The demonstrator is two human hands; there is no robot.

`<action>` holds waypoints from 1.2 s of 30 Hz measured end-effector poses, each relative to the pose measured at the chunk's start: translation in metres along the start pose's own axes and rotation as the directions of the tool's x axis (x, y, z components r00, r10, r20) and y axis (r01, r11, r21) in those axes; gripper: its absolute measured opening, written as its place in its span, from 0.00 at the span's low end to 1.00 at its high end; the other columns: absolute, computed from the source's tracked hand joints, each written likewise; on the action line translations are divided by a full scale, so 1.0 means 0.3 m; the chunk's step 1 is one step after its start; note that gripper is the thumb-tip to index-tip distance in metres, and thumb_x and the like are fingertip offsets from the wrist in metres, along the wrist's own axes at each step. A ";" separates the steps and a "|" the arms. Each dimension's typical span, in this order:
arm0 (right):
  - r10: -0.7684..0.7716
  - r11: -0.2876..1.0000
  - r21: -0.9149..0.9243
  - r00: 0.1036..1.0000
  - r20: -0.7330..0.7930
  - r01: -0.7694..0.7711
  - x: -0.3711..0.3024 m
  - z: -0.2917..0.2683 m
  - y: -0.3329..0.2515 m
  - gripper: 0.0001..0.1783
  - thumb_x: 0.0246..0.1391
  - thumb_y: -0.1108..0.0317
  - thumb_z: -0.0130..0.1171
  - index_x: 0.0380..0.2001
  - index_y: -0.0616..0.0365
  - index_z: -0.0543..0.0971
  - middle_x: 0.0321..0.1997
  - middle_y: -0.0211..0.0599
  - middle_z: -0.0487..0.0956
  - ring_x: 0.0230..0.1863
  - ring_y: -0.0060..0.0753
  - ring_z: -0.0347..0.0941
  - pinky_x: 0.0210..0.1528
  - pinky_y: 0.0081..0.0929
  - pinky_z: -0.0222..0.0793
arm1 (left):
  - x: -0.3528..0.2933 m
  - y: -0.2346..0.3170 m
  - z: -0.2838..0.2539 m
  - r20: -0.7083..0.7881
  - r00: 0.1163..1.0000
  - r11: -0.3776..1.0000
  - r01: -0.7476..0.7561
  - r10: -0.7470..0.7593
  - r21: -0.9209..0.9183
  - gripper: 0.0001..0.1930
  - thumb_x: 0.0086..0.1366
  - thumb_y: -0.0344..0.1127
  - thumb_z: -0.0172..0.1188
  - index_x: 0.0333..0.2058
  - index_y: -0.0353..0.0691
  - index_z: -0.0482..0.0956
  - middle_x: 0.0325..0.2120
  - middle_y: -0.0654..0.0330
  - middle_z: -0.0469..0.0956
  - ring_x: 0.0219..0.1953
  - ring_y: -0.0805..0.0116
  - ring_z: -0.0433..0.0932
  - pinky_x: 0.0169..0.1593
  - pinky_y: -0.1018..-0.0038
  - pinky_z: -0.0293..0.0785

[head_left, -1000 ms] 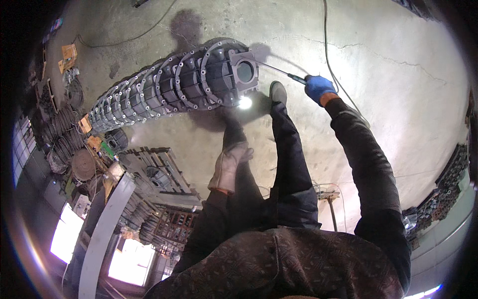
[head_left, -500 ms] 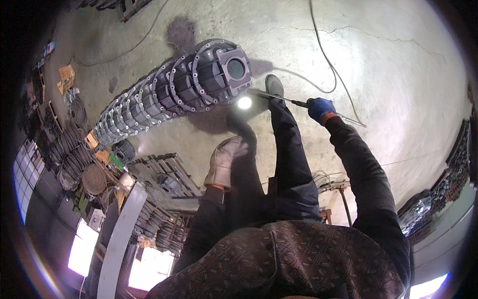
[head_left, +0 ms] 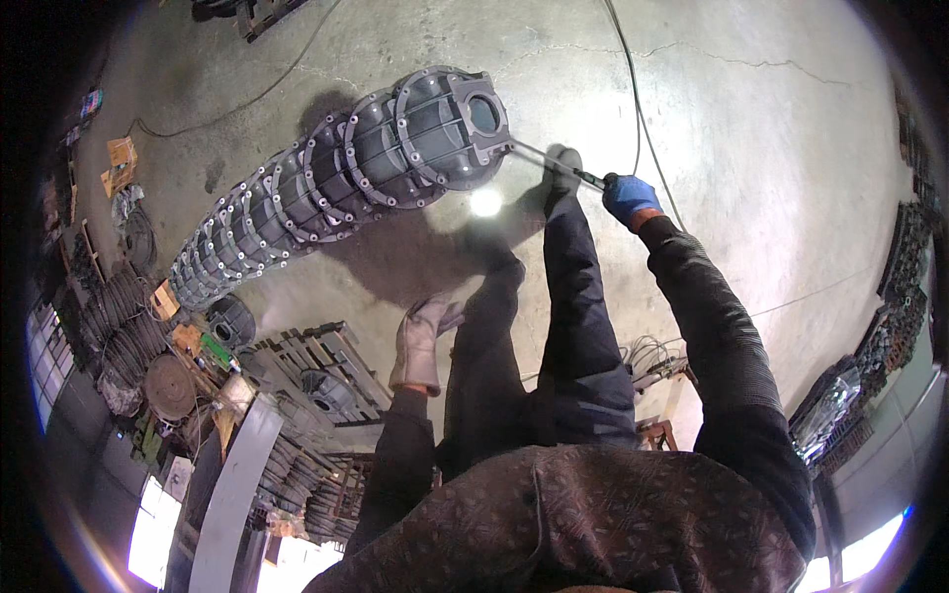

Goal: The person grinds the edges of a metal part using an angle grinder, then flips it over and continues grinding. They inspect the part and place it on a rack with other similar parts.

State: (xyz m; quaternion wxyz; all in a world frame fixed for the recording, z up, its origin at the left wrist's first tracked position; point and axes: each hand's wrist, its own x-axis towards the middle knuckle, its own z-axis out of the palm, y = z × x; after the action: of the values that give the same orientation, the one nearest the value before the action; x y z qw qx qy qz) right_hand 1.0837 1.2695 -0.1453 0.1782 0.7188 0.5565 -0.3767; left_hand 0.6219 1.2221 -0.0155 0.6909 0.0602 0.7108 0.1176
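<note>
A long stack of grey cast-metal housings (head_left: pixel 331 173) with bolt lugs round their flanges runs from the upper middle toward the left. The nearest end has a squarish flange with a round opening (head_left: pixel 483 115). My right hand (head_left: pixel 631 201), in a blue glove, is closed round the dark handle of a long thin rod-like tool (head_left: pixel 544 158); its exact kind is unclear. The rod's far end reaches the lower corner of that flange; whether it touches cannot be told. My left hand (head_left: pixel 422 341), in a pale thick work glove, hangs beside my left leg, fingers extended and holding nothing.
A dark hose or cable (head_left: pixel 633 89) runs down the floor beyond my right hand. Wooden pallets (head_left: pixel 331 381), a grey ring-shaped casting (head_left: pixel 231 321) and coiled dark parts (head_left: pixel 124 306) lie on the left. Dark stacked parts (head_left: pixel 890 267) line the right side.
The rod's far end has moved up along the flange's lower corner, and my right hand has risen slightly. My left hand has shifted down and left. The whole view has shifted a little.
</note>
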 end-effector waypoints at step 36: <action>0.170 0.981 0.055 0.966 0.196 -0.184 0.536 -0.018 0.108 0.18 0.60 0.60 0.57 0.41 0.60 0.89 0.43 0.57 0.87 0.48 0.59 0.85 0.51 0.49 0.80 | 0.508 0.583 0.444 0.836 0.331 -0.396 -0.764 0.439 0.510 0.12 0.68 0.39 0.60 0.46 0.42 0.84 0.41 0.52 0.85 0.44 0.49 0.83 0.53 0.58 0.79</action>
State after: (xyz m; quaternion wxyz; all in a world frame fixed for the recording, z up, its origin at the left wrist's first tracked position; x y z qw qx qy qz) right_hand 1.1313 1.3698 -0.2661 0.2372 0.7323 0.4565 -0.4461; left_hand 0.7353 1.4399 -0.1217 0.3589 0.8743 0.3268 0.0055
